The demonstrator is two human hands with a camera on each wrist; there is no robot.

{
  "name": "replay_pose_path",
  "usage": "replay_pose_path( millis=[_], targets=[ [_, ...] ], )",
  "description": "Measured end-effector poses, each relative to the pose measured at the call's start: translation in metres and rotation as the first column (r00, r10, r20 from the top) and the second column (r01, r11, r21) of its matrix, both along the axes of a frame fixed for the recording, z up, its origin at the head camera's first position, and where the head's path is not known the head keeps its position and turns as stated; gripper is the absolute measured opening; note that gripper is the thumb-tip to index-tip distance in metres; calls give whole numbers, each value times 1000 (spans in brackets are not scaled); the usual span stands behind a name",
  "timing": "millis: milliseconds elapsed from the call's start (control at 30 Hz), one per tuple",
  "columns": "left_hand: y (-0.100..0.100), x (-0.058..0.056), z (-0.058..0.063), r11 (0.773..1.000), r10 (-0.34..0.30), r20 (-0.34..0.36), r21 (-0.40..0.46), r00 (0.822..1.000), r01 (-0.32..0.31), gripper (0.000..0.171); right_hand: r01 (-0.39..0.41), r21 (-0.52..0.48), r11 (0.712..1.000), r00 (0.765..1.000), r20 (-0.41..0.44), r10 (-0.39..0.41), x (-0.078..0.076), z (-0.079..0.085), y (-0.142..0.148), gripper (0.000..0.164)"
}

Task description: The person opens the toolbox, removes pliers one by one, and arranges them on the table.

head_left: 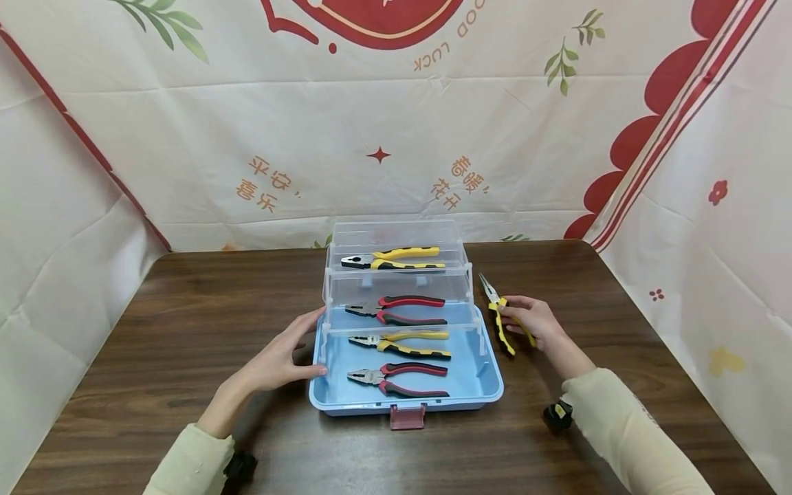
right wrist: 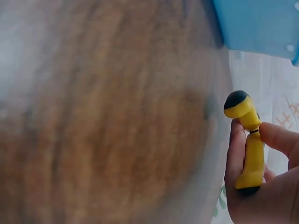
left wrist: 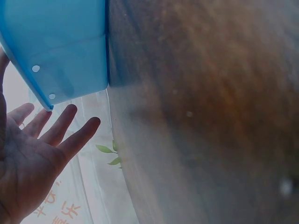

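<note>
My right hand (head_left: 529,320) pinches yellow-handled needle-nose pliers (head_left: 493,302) beside the toolbox, their tips pointing away from me. In the right wrist view, thumb and fingers hold the yellow handles (right wrist: 254,161). The light-blue toolbox (head_left: 405,405) stands at the middle of the table, its clear upper part raised. My left hand (head_left: 281,357) rests at the toolbox's left side, thumb on the rim; in the left wrist view its fingers spread out straight. Inside lie yellow-and-black pliers (head_left: 414,352) and red-and-black pliers (head_left: 414,393), with more red-and-black pliers (head_left: 411,320) behind.
More yellow-and-black pliers (head_left: 408,266) lie in the clear upper tray (head_left: 396,280). A reddish latch (head_left: 407,417) hangs at the toolbox's front. The dark wooden table (head_left: 185,323) extends to both sides, and a printed white cloth (head_left: 346,117) hangs behind it.
</note>
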State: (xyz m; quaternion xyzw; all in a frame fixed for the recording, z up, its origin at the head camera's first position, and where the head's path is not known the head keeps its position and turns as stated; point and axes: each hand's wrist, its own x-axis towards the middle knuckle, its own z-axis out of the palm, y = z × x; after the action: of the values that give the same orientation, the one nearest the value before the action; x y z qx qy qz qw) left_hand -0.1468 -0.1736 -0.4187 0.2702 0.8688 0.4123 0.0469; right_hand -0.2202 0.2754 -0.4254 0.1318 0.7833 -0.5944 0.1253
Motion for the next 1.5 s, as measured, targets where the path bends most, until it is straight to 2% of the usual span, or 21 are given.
replay_pose_path(
  millis=[233,500,700,833,967,1067,1367,1500],
  targets=[
    [0,1,0,1000,3,8,1,1000,-3,91,-24,76,997,1000,1,24,2,-5,-2,44],
    [0,0,0,1000,-3,0,3,1000,3,92,-109,193,975,993,-32,117,4,1,-4,42],
    [0,-2,-1,1000,-9,-6,0,1000,9,92,-125,241,962,989,-50,141,7,4,-4,42],
    [0,-2,-1,1000,-13,-8,1,1000,13,91,-141,351,926,982,-71,176,10,4,-1,42],
    [-1,-2,-2,1000,-13,-8,2,1000,13,91,-160,508,847,964,-106,245,14,5,2,42],
    [-1,-2,-3,1000,-15,-10,4,1000,15,91,-156,566,810,954,-127,272,16,7,3,42],
    [-1,-2,-4,1000,-10,-5,7,1000,10,90,-118,608,785,943,-178,280,17,5,3,36],
    [-1,-3,-3,1000,-13,-6,7,1000,13,90,-115,605,788,939,-192,285,17,6,7,33]
  ],
)
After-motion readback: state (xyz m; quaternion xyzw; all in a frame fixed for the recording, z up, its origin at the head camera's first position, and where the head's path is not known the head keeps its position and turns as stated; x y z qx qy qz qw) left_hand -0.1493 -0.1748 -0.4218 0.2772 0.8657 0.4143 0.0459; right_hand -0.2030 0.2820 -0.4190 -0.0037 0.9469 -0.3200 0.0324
